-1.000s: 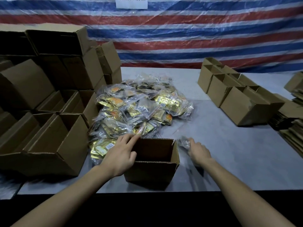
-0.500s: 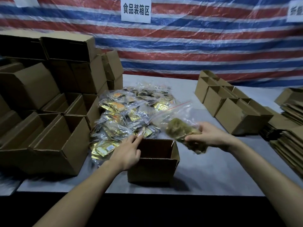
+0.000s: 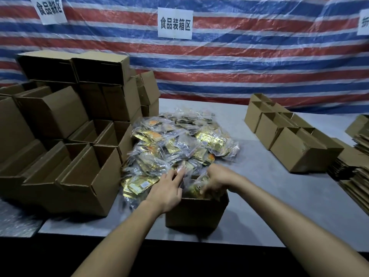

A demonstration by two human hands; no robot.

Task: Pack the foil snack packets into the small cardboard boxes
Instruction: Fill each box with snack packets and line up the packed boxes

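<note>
A small open cardboard box [image 3: 196, 213] stands near the table's front edge. My right hand [image 3: 220, 179] holds a clear bag of gold foil packets [image 3: 196, 186] down in the box's mouth, fingers curled over it. My left hand [image 3: 166, 191] rests at the box's left rim, fingers extended against the bag. Behind the box lies a big heap of bagged foil snack packets [image 3: 179, 142].
Stacked open cardboard boxes [image 3: 65, 156] crowd the left side of the grey table [image 3: 269, 196]. A row of small boxes [image 3: 287, 132] stands at the right, with flat folded cartons [image 3: 357, 176] at the right edge. A striped tarp with paper signs hangs behind.
My right hand picked up a bag of packets from the table, lifted it, then brought it down into the box. My left hand stayed at the box's left rim. The camera tilted up.
</note>
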